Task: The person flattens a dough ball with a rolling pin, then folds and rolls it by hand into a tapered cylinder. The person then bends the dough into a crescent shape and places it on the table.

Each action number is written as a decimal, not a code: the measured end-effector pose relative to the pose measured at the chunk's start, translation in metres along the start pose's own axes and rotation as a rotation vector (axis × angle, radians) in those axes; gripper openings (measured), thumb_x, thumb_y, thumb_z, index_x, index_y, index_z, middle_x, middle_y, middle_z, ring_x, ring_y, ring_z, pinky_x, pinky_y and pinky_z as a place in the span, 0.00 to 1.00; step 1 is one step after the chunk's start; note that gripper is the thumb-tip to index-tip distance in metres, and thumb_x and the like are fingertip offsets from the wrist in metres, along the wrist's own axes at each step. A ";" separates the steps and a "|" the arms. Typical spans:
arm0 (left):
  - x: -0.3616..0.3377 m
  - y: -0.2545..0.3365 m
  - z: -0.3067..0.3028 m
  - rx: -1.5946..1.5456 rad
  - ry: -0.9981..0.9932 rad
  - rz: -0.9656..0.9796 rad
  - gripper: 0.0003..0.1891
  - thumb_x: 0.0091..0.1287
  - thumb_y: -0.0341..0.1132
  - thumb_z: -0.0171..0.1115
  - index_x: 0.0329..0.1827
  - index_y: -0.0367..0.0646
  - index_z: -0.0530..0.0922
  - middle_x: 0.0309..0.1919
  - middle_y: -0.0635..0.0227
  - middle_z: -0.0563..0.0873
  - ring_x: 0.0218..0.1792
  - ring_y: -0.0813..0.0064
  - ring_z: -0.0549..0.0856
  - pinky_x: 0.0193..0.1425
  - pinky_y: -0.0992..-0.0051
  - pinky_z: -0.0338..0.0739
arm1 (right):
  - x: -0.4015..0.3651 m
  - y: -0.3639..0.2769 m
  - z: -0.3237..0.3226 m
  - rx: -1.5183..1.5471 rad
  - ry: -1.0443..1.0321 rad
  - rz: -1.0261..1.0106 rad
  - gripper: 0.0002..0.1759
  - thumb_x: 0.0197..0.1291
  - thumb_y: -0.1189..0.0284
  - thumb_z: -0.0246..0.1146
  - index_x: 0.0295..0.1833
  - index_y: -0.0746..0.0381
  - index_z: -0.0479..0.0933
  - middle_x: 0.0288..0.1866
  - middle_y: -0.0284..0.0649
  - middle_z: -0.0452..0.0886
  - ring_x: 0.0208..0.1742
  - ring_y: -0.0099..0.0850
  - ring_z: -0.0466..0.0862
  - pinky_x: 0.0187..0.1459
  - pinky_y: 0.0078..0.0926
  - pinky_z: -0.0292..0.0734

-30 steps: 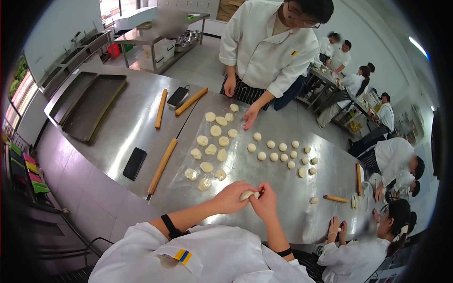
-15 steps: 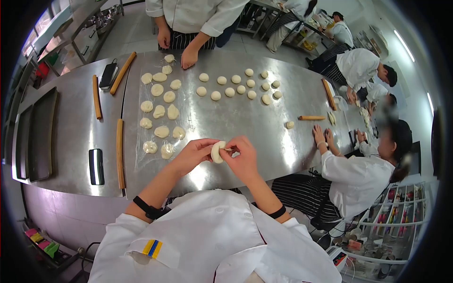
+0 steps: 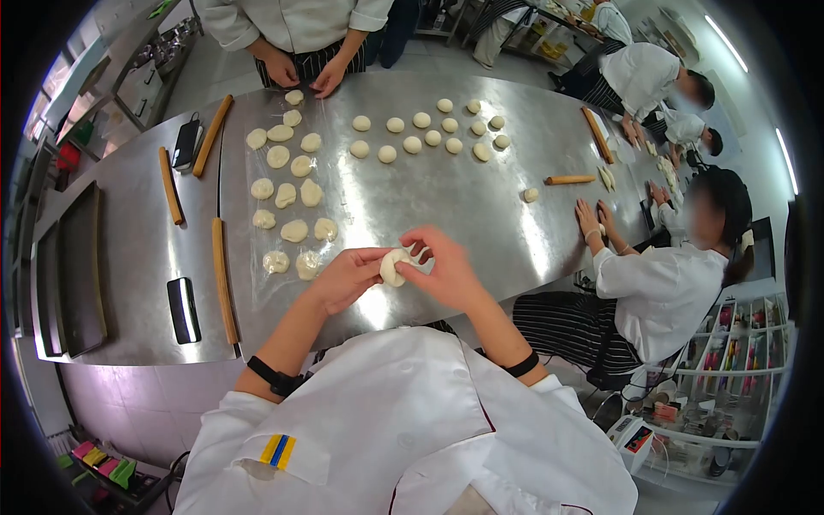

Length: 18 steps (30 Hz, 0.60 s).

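A piece of pale dough [image 3: 394,268] is held up over the near edge of the steel table [image 3: 446,206], between my two hands. My left hand [image 3: 348,276] pinches its left side with thumb and fingers. On the other side, the thumb of my right hand [image 3: 443,268] presses against the dough while its fingers arch above it. To the left, several flattened dough pieces [image 3: 286,196] lie on a clear plastic sheet [image 3: 249,223]. Farther back, several round dough balls [image 3: 412,144] sit in rows on the bare metal.
Rolling pins [image 3: 225,283] and two phones [image 3: 183,311] lie at the left, beside dark baking trays [image 3: 81,266]. A co-worker [image 3: 296,34] stands across the table. At the right, another person [image 3: 657,283] has hands on the tabletop near a short rolling pin [image 3: 569,180].
The dough has turned from a folded crescent to a rounder shape between my hands. My right fingers have lifted and spread. The camera view has shifted slightly, and the co-worker opposite has moved their hands.
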<state>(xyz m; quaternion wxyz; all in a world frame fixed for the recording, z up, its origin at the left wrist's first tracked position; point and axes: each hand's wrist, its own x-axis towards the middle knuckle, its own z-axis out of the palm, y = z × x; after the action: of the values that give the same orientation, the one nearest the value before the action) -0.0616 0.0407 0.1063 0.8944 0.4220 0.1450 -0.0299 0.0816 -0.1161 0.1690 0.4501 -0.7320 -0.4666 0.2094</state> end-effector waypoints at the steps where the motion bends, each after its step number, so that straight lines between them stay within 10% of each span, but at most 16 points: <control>1: -0.001 0.001 0.002 -0.005 -0.002 0.001 0.20 0.78 0.35 0.60 0.69 0.36 0.77 0.59 0.64 0.86 0.57 0.76 0.85 0.64 0.74 0.79 | 0.001 -0.001 0.000 -0.059 -0.036 -0.097 0.16 0.58 0.73 0.72 0.51 0.62 0.80 0.45 0.38 0.84 0.39 0.31 0.84 0.39 0.28 0.81; 18: -0.003 -0.003 -0.007 0.177 0.208 0.212 0.12 0.80 0.32 0.57 0.58 0.34 0.80 0.48 0.63 0.89 0.45 0.77 0.86 0.48 0.75 0.82 | 0.007 0.002 0.007 -0.114 0.002 -0.126 0.14 0.59 0.75 0.73 0.51 0.63 0.87 0.44 0.44 0.89 0.36 0.33 0.88 0.39 0.27 0.85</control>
<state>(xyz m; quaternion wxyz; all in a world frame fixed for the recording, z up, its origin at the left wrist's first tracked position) -0.0662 0.0438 0.1007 0.8321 0.5128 0.1883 0.0960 0.0805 -0.1065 0.1648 0.4205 -0.7258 -0.5225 0.1530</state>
